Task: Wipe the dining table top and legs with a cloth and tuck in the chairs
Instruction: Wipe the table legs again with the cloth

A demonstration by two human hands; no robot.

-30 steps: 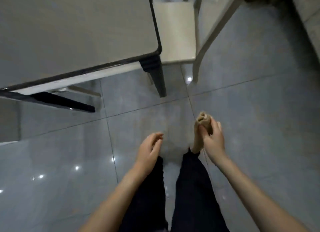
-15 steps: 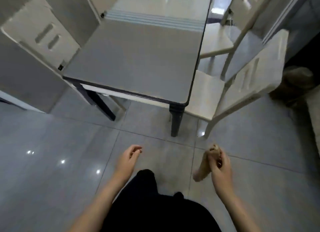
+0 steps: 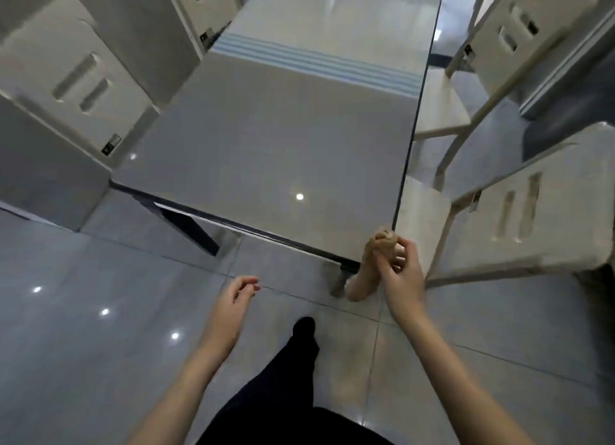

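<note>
At far left we see two pale chairs (image 3: pixel 71 78), backs w/ slots, standing beside the table's left edge; the nearer one is close to the corner, the other (image 3: pixel 203 8) further up. Under that corner a dark leg (image 3: pixel 196 231) slants to the tiled floor (image 3: pixel 83 361). The table (image 3: pixel 283 138) runs away from us down the middle, top glossy, w/ a striped band across its far part. Below it our left hand (image 3: pixel 238 298) hangs over the floor, fingers loosely curled, holding nothing, apart from the table. A dark trouser leg (image 3: pixel 296 361) shows btwn our arms. Our right hand (image 3: pixel 401 271) is at the near right corner, fingers closed round a bunched tan cloth (image 3: pixel 369 268), whose tail droops in front of the corner leg and hides most of it. To the right two more chairs (image 3: pixel 519 211) stand pulled out, seats part under the edge; the far one (image 3: pixel 519 32) angled away.
</note>
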